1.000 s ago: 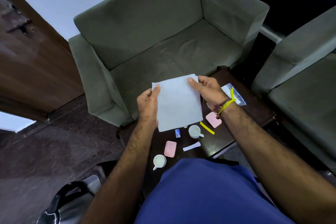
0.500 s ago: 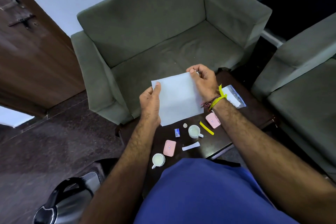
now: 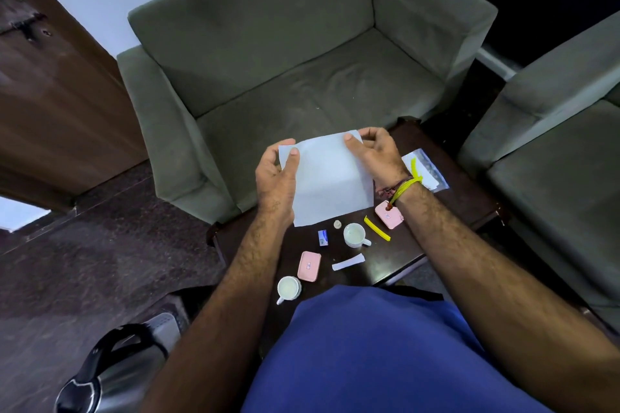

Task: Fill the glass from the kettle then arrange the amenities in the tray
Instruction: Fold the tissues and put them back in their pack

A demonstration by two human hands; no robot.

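Observation:
I hold a white paper sheet (image 3: 330, 178) above the dark table (image 3: 446, 211). My left hand (image 3: 276, 178) pinches its left edge and my right hand (image 3: 375, 154) grips its top right corner. Under it on the table lie two white cups (image 3: 354, 235) (image 3: 288, 288), two pink packets (image 3: 309, 265) (image 3: 389, 215), a yellow strip (image 3: 376, 228), a white sachet (image 3: 348, 261) and a small blue packet (image 3: 322, 237). A steel kettle (image 3: 110, 375) with a black handle stands at the lower left. No tray is visible.
A clear plastic bag (image 3: 426, 168) lies on the table's right side. A green armchair (image 3: 285, 60) stands behind the table and another (image 3: 553, 151) to the right. A wooden door (image 3: 50, 94) is at the left. My blue-clothed leg (image 3: 369, 355) fills the bottom.
Both hands have shifted along the sheet's upper edge; the right hand now curls over the top right corner. The view tilted, showing more of the kettle.

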